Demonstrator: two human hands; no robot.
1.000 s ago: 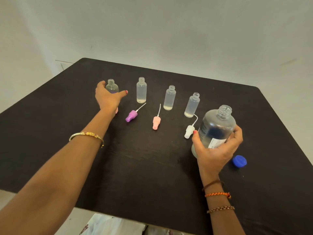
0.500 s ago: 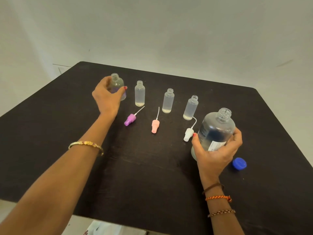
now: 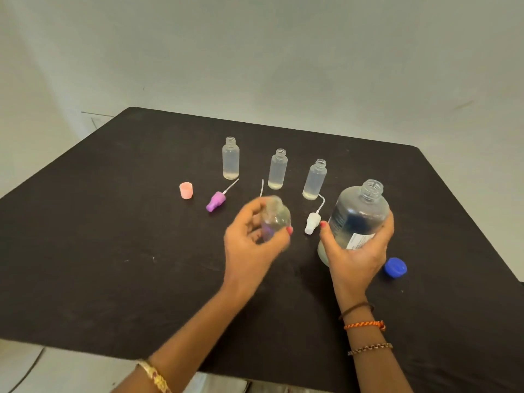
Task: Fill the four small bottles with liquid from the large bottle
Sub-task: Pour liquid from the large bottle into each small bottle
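Standing in a row on the black cloth-covered tabletop (image 3: 113,251) are three small translucent plastic bottles, all uncapped and upright: one at the left (image 3: 230,158), one in the middle (image 3: 278,169) and one at the right (image 3: 314,180), each with only a shallow layer of pale liquid at its bottom. A fourth small clear bottle (image 3: 276,218) is off the tabletop, blurred, in the grip of the left hand (image 3: 252,242), whose fingers and thumb are clenched around it in front of the row; how much liquid it holds cannot be told. The right hand (image 3: 355,248) wraps its grip around the one large clear plastic bottle (image 3: 360,214), which carries a white label, has an open neck, and leans slightly with its mouth pointing up and away; its base is at or just above the tabletop, which of the two cannot be told. Lying loose are a purple nozzle cap with a thin tube (image 3: 217,200), a white nozzle cap with a curved tube (image 3: 312,221) just beside the right thumb, and a small pink cap (image 3: 186,190) standing alone at the left. A thin white tube (image 3: 262,187) shows above the left hand's fingers. One round blue screw cap (image 3: 395,267) lies just right of the right hand.
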